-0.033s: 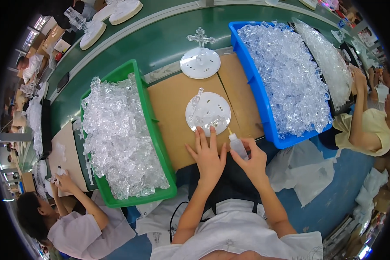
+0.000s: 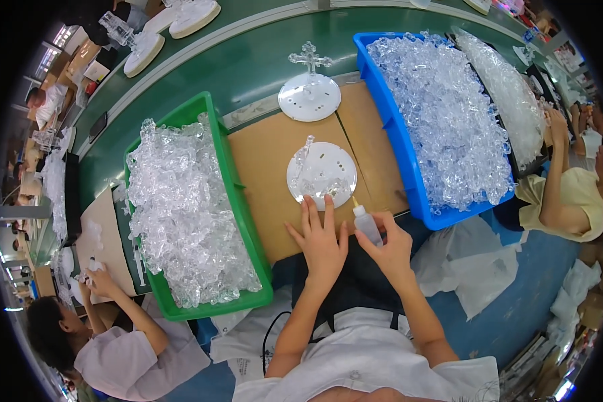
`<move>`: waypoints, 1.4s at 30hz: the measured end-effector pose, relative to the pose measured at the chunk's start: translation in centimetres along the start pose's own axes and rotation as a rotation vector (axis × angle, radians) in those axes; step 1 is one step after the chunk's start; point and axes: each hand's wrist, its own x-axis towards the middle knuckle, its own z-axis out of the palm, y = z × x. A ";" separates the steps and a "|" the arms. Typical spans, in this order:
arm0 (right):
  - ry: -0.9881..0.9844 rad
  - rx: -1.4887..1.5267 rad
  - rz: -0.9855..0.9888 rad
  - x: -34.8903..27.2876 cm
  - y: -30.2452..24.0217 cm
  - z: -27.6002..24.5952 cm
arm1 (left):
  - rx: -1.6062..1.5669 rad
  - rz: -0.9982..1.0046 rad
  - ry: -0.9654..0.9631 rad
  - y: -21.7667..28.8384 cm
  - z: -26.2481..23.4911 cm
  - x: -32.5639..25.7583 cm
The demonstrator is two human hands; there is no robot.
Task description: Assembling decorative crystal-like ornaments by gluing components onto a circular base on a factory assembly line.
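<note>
Nothing has shifted — left hand (image 2: 323, 242) lies flat, released, fingertips on the white disc (image 2: 321, 175); right hand (image 2: 390, 249) keeps its grip clenched round the small glue bottle (image 2: 366, 224).

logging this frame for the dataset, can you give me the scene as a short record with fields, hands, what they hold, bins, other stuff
left hand: left hand flat on the cardboard sheet, fingers touching the near rim of the white round base
right hand: right hand holds a small squeeze bottle, nozzle pointing at the base
on base: clear plastic pieces
left bin: green bin full of clear plastic parts
right bin: blue bin, same kind of parts
farther back: finished base with clear cross on the green table
</note>
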 end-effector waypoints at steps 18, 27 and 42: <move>0.027 -0.042 -0.057 0.7 -0.7 0.7 | 0.071 0.013 0.008 -0.5 0.1 -0.2; 0.015 -0.038 -0.024 1.6 -0.2 -0.1 | -0.039 0.019 0.059 1.7 1.1 0.6; -0.001 -0.069 0.001 1.7 0.7 -1.2 | 0.038 0.063 0.002 2.6 1.0 1.1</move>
